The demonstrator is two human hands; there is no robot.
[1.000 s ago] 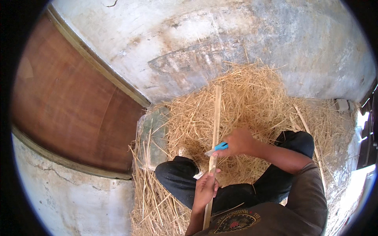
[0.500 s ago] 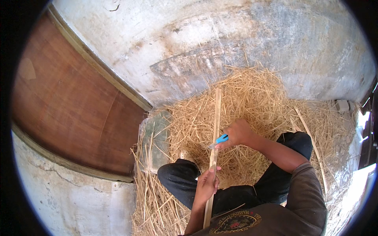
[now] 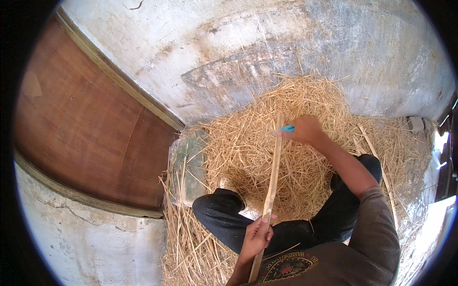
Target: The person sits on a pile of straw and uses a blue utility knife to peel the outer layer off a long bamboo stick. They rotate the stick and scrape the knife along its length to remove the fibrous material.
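Observation:
A long, thin strip of pale wood (image 3: 273,183) runs from beside my lap out over the straw, its far end tilted slightly right. My left hand (image 3: 258,234) is wrapped round its near part, above my crossed legs. Close to the strip's far end, my right hand (image 3: 305,129) grips a blue utility knife (image 3: 287,128). The knife lies across the strip, its blade side toward the wood; motion blur hides the exact contact of the blade. The right forearm reaches forward over my right knee.
A heap of straw and shavings (image 3: 310,95) lies ahead against the stained wall (image 3: 267,47). To the left are a greenish stone block (image 3: 190,164) and a brown wooden door (image 3: 90,119). Another wood strip (image 3: 374,148) rests at the right, with a grey brick (image 3: 415,124) beyond it.
My right hand and the knife have slid away from me along the strip, toward its far end. The strip's far end has swung a little right; my left hand has shifted slightly right.

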